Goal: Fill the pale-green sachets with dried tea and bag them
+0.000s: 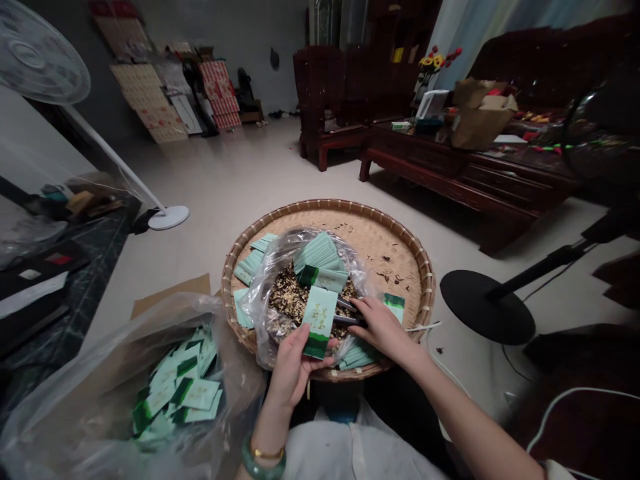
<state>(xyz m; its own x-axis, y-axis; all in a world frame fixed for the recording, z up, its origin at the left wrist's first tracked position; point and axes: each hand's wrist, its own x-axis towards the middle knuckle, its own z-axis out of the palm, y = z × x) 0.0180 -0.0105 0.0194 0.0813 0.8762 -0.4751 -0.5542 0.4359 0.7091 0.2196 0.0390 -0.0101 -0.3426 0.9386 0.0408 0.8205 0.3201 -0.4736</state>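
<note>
My left hand (299,360) has its thumb and fingers closed on a pale green tea packet (320,320) with gold characters and a dark green band at the bottom. In my right hand (383,327) is a black handheld heat sealer (345,313), its two arms reaching the packet's upper right side. Whether the arms touch the packet is hard to see. Just behind, a fanned stack of packets (320,257) lies on loose dried tea (290,293) in a clear plastic bag (273,257). The bag sits in a round woven bamboo tray (400,233).
More packets (253,263) line the tray's left side, others (357,353) its front. At lower left, a large clear bag (95,393) contains many green packets (175,387). A white fan (169,217) stands left, a black stand base (487,307) right, a low wooden table (450,173) beyond.
</note>
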